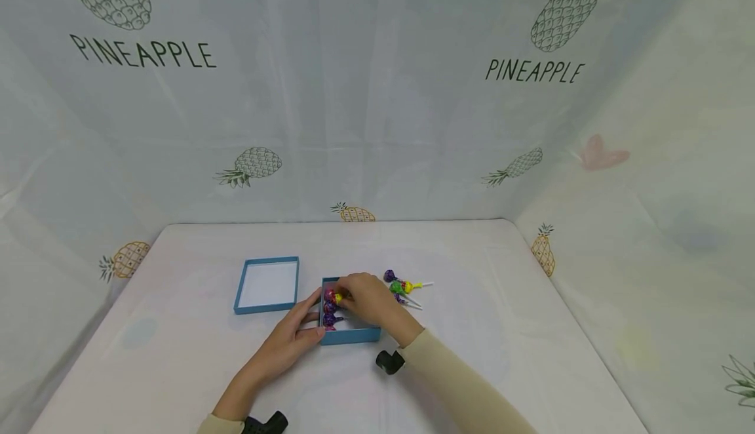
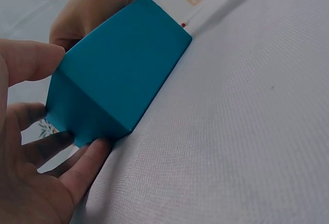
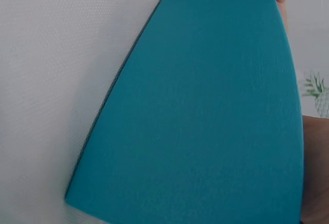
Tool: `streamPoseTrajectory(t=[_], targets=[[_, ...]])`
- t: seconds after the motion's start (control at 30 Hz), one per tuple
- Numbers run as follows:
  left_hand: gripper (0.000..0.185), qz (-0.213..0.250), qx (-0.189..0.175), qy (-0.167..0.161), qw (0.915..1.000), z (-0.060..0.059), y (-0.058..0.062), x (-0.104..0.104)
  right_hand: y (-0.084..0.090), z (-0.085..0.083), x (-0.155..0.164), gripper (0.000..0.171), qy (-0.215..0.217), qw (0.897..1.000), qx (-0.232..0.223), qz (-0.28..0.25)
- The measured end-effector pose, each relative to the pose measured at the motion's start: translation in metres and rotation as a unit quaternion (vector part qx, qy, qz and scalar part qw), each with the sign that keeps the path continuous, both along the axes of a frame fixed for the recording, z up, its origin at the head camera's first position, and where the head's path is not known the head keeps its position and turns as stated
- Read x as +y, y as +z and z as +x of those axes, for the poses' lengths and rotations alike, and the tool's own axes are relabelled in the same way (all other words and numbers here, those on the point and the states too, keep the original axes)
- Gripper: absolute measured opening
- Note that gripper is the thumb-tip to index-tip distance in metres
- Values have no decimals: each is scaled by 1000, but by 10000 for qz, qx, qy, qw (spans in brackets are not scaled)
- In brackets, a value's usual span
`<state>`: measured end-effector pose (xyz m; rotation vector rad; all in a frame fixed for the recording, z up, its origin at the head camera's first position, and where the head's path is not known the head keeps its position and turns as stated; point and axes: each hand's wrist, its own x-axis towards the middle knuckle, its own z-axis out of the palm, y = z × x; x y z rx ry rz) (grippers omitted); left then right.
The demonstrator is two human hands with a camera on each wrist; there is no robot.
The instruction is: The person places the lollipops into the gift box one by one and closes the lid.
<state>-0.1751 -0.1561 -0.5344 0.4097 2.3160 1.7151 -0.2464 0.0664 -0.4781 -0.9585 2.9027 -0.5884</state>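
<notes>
Box, blue, long axis near-far, steadied by left hand fingers against its left wall; right hand pinching lollipop inside; lid left, spare lollipops right.

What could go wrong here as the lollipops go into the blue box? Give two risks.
1. The left hand steadies the blue box only at one corner, so a push from the right hand could slide it.
2. The loose lollipops lie close beside the right hand, whose sleeve could sweep them away.
</notes>
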Motion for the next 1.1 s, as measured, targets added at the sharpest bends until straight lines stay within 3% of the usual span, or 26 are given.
streamPoseTrajectory(t=[0.53, 0.73, 1.1], targets=[[76, -16, -1, 35, 10000, 0, 1, 1, -5, 0, 0, 21, 8, 9995, 325, 62], [75, -73, 90, 32, 9999, 0, -2, 0, -2, 2, 2, 21, 41, 9999, 117, -21], [76, -159, 13, 101, 9998, -1, -2, 1, 34, -3, 39, 20, 54, 9938, -215, -1088]])
